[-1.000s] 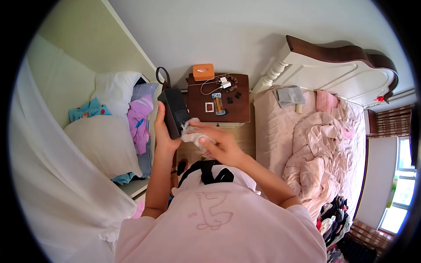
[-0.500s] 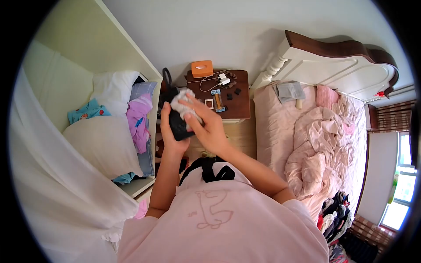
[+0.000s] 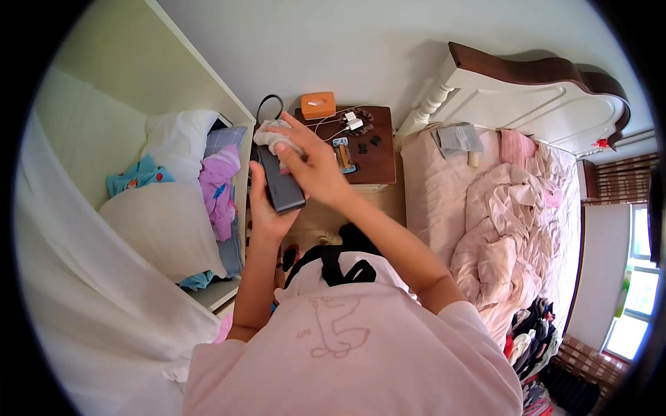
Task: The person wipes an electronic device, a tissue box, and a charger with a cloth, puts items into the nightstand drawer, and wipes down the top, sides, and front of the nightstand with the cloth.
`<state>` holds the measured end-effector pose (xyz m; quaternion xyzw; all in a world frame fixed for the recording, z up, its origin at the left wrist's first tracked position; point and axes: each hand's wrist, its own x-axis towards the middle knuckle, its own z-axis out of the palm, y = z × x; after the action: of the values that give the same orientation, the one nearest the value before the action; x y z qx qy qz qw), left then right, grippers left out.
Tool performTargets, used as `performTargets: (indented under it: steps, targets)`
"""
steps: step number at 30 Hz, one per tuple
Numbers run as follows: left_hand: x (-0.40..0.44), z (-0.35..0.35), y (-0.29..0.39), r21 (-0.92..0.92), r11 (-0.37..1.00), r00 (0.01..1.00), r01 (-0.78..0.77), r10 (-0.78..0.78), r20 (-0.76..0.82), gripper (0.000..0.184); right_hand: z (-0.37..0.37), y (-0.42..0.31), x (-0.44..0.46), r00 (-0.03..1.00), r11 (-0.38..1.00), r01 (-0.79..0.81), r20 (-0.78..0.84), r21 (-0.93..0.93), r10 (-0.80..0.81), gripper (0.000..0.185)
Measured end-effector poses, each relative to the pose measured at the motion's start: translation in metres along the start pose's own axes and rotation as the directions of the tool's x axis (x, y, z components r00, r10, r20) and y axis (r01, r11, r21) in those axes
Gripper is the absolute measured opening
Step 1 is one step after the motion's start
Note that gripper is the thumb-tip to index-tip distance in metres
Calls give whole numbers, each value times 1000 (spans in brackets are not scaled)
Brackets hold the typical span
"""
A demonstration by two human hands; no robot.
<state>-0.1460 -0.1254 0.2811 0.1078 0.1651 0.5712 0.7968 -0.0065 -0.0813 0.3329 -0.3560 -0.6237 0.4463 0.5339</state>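
Note:
My left hand (image 3: 265, 208) is wrapped round a dark grey, slab-shaped device (image 3: 283, 194) that looks like a power bank, its thumb along one side. A black loop (image 3: 270, 98) sticks out from the device's far end. In my right hand (image 3: 316, 163) is a crumpled whitish cloth (image 3: 274, 136), pressed against the upper part of the device. The fingers and the cloth cover that part of its surface.
Ahead stands a brown nightstand (image 3: 378, 166) bearing an orange tissue box (image 3: 318, 105), a white charger (image 3: 354, 122) with cables and small black pieces. A bed (image 3: 430, 201) with rumpled pink bedding lies right. On the left, a cabinet (image 3: 208, 66) holds pillows and clothes.
The device has turned so its smooth, flat face shows and its loop opens wider. My right hand with the cloth has moved up and left, toward the device's far end.

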Motion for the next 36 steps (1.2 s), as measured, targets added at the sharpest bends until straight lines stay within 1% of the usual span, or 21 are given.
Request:
performTargets:
  steps: [1,5,8,10,11,14,15,18,19,22,23,26,27,29,30,31,32,33,34,35,36]
  targets:
    - [3,35,-7,28,997,954,-69,74,-291,52,4,0,-2,998,997,-58,3,44,58,35]
    - [12,25,-1,-11,993,949,-118,110,-296,54,10,-1,-20,959,916,-283,58,285,279,37]
    - [17,25,7,-109,985,956,-133,98,-277,55,-4,7,-46,900,861,-434,166,266,402,32]
    - [21,12,13,-165,978,971,-129,91,-222,59,-21,5,-56,909,871,-411,198,270,367,31]
    - [21,9,15,-222,966,961,-133,71,-267,54,-26,5,-57,913,876,-397,212,272,348,30]
    - [33,-30,16,-127,976,899,-178,108,-424,67,-16,-23,-50,996,989,-90,-6,118,91,27]
    - [31,-17,10,-68,990,904,-123,84,-420,67,-15,-11,-46,994,988,101,63,-120,-94,32]
    - [35,-55,-4,-92,995,996,-35,27,-83,67,2,29,-43,909,824,416,177,-385,-376,40]
    - [29,-23,-13,86,991,907,-107,133,-400,63,1,37,-46,898,838,439,149,-324,-413,48]
    - [25,-8,-12,-147,989,926,-3,-52,-374,66,-20,72,-53,823,783,561,287,-269,-491,47]
    - [24,-2,-14,-137,990,937,36,-81,-340,67,-29,82,-58,814,788,567,309,-239,-492,48]
    - [35,-36,-17,-69,997,922,-30,0,-388,62,-64,104,-66,818,780,537,424,-321,-388,47]
    - [39,-29,-16,-230,968,843,-105,-36,-536,53,-74,130,-79,851,762,469,460,-447,-254,44]
    - [42,-40,-15,-285,954,837,-89,-84,-541,49,-95,158,-103,962,924,51,268,-379,57,37]
    - [48,-46,-16,-313,946,836,-82,-105,-538,48,-107,171,-110,956,936,-162,186,-314,228,33]
    - [59,-45,-17,-283,950,705,-134,-109,-701,47,-117,188,-118,901,900,-413,84,-140,426,32]
    - [64,-56,-21,-220,969,685,-111,-86,-724,45,-127,203,-126,784,782,-620,24,57,620,33]
    - [67,-73,-24,-155,984,664,-83,-62,-745,44,-138,212,-131,617,594,-762,9,259,787,36]
    - [73,-79,-28,-88,995,644,-50,-35,-764,42,-151,216,-128,554,419,-728,104,543,826,41]
    - [77,-83,-34,21,998,593,60,-19,-805,44,-166,219,-126,508,187,-625,213,758,835,46]
    - [83,-89,-40,49,995,551,87,-7,-834,44,-178,219,-118,482,-76,-463,323,883,814,51]
